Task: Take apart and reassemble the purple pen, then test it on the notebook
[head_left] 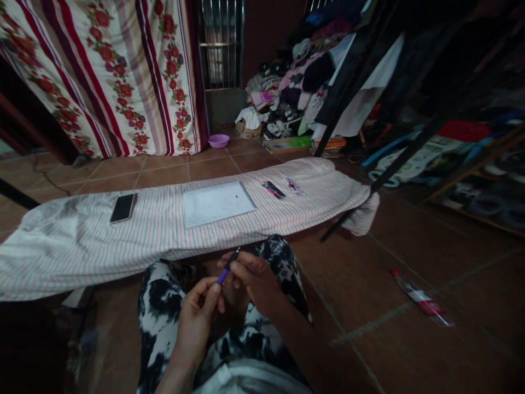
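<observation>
Above my lap I hold a purple pen (pixel 223 274) with a dark grip, its tip pointing up and to the right. My left hand (pixel 200 306) pinches the lower purple end between thumb and fingers. Around the dark grip near the tip, the fingers of my right hand (pixel 252 279) are closed. Beyond my knees, a spiral notebook (pixel 217 205) lies open on a striped cloth (pixel 159 235), with a small dark mark or piece on its page. To its right are a bunch of pens (pixel 274 190) and a small cluster of objects (pixel 294 186) too small to make out.
A smartphone (pixel 123 208) lies on the cloth at left. On the tiled floor at right is a plastic bottle (pixel 422 298) on its side. Farther back are a purple basin (pixel 219 141), a floral curtain (pixel 123 71) and a heap of clothes (pixel 299 82). Dark slanted poles (pixel 348 82) stand at right.
</observation>
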The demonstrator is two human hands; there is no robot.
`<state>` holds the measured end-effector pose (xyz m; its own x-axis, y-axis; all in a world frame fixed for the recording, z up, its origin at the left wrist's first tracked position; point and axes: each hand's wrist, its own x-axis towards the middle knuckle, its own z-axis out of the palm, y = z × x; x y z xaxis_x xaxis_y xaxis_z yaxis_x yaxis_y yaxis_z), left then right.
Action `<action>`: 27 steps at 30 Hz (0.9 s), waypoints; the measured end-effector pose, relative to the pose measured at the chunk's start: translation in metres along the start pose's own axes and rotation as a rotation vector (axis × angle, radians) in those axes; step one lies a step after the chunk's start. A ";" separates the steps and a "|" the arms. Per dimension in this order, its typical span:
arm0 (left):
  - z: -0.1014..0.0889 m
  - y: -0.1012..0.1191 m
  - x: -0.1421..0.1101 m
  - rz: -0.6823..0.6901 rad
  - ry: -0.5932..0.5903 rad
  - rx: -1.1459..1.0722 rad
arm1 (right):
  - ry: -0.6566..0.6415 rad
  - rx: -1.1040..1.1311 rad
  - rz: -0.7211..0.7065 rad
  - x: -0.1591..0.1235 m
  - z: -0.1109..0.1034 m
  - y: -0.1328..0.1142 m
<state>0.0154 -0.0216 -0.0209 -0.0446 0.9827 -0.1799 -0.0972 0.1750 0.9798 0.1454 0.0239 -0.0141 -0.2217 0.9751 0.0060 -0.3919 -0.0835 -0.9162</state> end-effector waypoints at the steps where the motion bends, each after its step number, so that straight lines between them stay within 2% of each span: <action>1: 0.000 0.000 0.000 0.013 0.008 0.013 | 0.012 -0.005 0.009 0.000 0.001 0.000; 8: -0.004 -0.007 0.000 0.044 0.047 0.055 | 0.104 -0.002 0.057 0.000 0.010 -0.002; 12: -0.004 -0.008 -0.001 0.042 0.050 0.036 | 0.076 0.015 0.059 -0.001 0.009 -0.002; 18: -0.003 -0.007 -0.001 -0.010 -0.027 -0.048 | -0.024 0.036 0.013 -0.001 0.004 -0.001; 27: 0.002 -0.001 0.000 0.008 0.048 -0.011 | 0.066 0.049 0.025 0.000 0.006 -0.002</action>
<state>0.0180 -0.0221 -0.0215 -0.0933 0.9799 -0.1761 -0.1077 0.1659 0.9802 0.1404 0.0227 -0.0100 -0.1733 0.9839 -0.0446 -0.4307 -0.1164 -0.8949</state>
